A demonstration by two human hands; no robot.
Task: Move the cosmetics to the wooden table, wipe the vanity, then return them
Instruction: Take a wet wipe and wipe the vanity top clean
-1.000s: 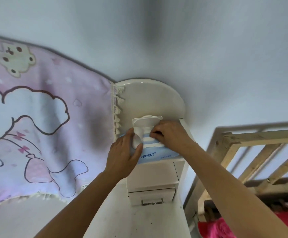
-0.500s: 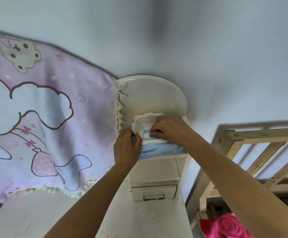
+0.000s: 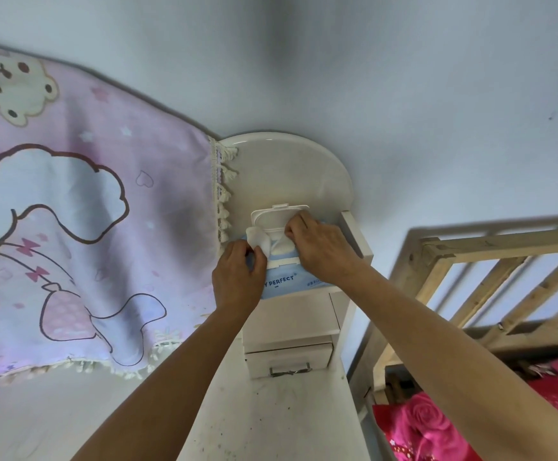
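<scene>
Two hands are at the wipe pack [image 3: 282, 281]; the cosmetics are not in view. At far left a pink cartoon cloth [image 3: 88, 211] hangs down toward the vanity top [image 3: 271, 420].

My left hand [image 3: 237, 281] pinches a crumpled wipe [image 3: 259, 241] between thumb and fingers at the pack's left end. The pack lies on the small drawer unit [image 3: 291, 316] with its long axis left to right and its lid [image 3: 271, 218] flipped open toward the far side.

The opening sits just right of my left fingers. My right hand [image 3: 324, 251] is nearer it, fingertips pinching the sheet [image 3: 281, 245] standing there.

Judgement: the sheet should pull up and toward me while the pack is held down.

Near me, the white vanity top shows dark specks. At right stand a wooden bed frame [image 3: 487, 257] and rose bedding [image 3: 437, 427].
</scene>
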